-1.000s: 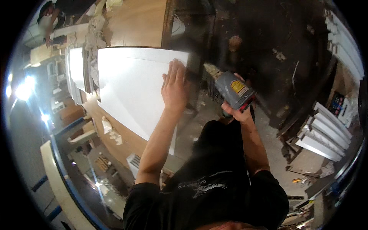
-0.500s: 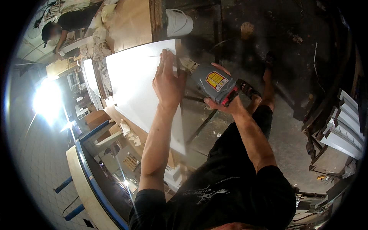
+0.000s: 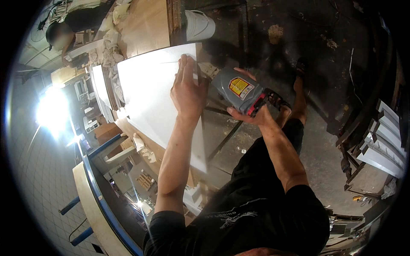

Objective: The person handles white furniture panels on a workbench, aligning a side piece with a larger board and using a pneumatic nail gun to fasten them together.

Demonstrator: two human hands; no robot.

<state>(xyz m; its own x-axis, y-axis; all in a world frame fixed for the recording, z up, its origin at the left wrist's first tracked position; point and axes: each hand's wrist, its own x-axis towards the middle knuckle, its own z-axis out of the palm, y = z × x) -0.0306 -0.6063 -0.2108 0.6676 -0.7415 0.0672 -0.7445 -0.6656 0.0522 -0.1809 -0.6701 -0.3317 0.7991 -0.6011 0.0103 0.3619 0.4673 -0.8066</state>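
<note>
My left hand rests near the right edge of a white panel, its fingers stretched out on the surface. Its thumb side reaches over that edge, and what lies under it is hidden. To the right, my right hand is closed around a grey power tool with red trim and a yellow warning label. The tool's front end points toward the panel edge beside my left hand. Whether it touches the edge cannot be made out.
A wooden board and a white bucket lie beyond the panel. Another person leans in at the far left. Folded white metal strips are stacked at the right. A blue-edged frame stands at the lower left.
The power tool has turned slightly in my right hand and its body sits a touch further left. My left hand has hardly moved. The other person's head has shifted a little.
</note>
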